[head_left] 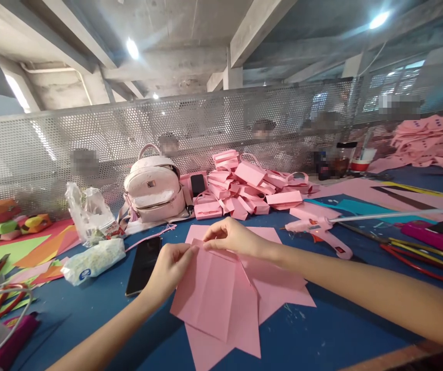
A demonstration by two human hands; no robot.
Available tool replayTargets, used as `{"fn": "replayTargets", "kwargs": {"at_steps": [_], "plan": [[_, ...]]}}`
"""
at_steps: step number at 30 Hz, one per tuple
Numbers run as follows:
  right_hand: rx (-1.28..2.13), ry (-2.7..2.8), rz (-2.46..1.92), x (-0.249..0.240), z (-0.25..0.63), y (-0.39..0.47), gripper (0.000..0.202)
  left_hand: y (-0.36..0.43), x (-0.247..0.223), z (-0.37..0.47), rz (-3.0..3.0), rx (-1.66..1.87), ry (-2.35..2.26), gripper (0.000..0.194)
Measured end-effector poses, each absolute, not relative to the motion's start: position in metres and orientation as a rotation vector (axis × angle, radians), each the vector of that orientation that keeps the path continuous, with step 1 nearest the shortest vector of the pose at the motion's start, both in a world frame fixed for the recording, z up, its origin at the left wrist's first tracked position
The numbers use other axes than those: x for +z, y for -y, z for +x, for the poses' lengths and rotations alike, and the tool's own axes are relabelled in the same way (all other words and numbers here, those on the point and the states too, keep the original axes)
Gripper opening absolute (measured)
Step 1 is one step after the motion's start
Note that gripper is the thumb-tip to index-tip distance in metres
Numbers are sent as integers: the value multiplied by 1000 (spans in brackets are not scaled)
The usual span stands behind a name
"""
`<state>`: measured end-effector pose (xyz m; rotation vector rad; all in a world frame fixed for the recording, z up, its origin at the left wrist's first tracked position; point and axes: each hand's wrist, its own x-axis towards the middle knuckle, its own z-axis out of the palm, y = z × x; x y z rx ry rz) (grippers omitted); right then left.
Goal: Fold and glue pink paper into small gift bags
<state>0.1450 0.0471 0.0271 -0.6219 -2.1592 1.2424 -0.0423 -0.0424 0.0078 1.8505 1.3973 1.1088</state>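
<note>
A creased sheet of pink paper (209, 293) is pinched at its far edge by both my hands. My left hand (172, 265) grips the edge's left corner between thumb and fingers. Just right of it, my right hand (231, 238) has its thumb and fingertips closed on the same edge, where a narrow strip looks folded over. Beneath lie more pink paper pieces (279, 288) with pointed, notched ends. A black smartphone (144, 263) rests beside my left hand. To the right of my right hand lies a pink glue gun (314, 229) with a long white glue stick in it.
A pile of folded pink paper pieces (244, 185) and a pale pink backpack (154, 188) stand before a perforated metal partition (214, 121). Tissue packet (94, 260) and coloured paper (16, 252) lie left. Scissors (430, 257) and a purple power strip (438, 239) are right.
</note>
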Motion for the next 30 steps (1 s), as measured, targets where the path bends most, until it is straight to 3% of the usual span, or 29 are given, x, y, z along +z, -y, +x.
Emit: {"fn": "replayTargets", "kwargs": {"at_steps": [10, 18, 23, 30], "plan": [[1274, 2188, -626, 24, 152, -51, 23, 43, 2, -41, 1767, 1134, -1342, 59], [1195, 2217, -788, 17, 175, -59, 55, 27, -6, -57, 1525, 1411, -1371, 53], [1065, 2136, -810, 15, 186, -64, 39, 21, -9, -56, 1488, 1457, -1318, 42], [938, 2191, -767, 37, 181, -64, 27, 24, -9, -46, 1368, 1601, -1423, 66]]}}
